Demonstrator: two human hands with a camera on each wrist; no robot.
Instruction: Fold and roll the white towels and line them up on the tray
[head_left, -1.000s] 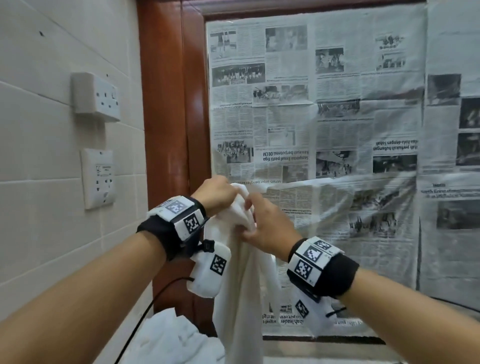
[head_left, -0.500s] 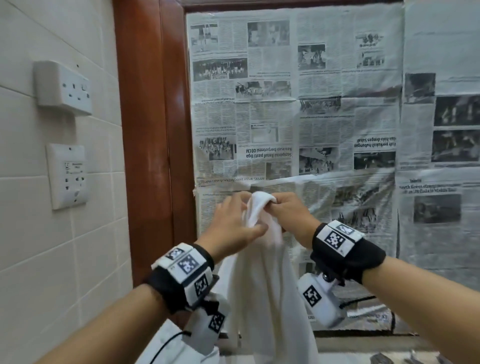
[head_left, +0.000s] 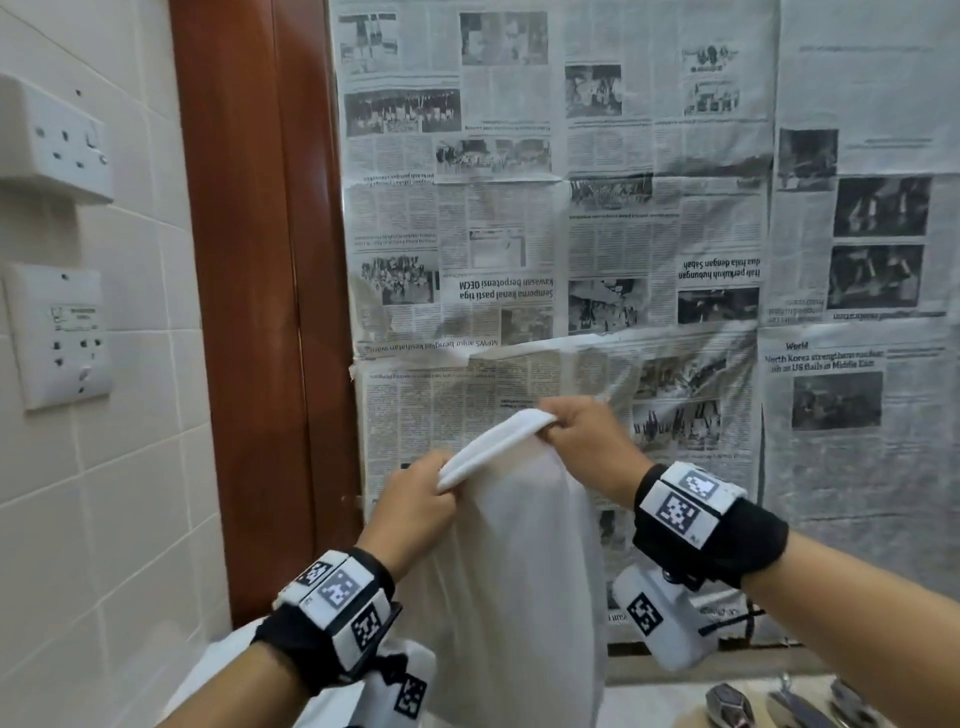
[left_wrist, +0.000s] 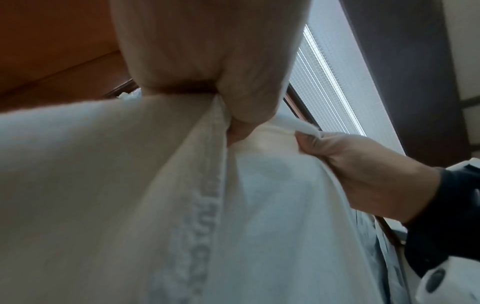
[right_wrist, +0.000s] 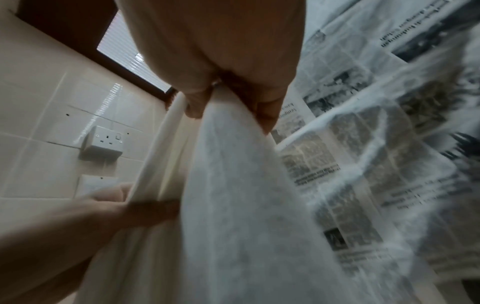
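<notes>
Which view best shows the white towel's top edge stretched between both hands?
The head view: the white terry towel hangs with its hemmed top edge spanning from left hand up to right hand. The left wrist view shows only the left pinch from below, with the right hand beyond. The right wrist view shows the right pinch and hanging cloth.

A plain white towel (head_left: 519, 545) is seen against black-and-white printed newspaper (head_left: 597, 208), a reddish-brown wooden frame (head_left: 249, 260) and cream tiles (head_left: 104, 493).

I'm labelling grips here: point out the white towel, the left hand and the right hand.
white towel (head_left: 519, 561): head view, on its hanging cloth.
left hand (head_left: 415, 506): head view, back of the hand.
right hand (head_left: 589, 447): head view, back of the hand.
</notes>
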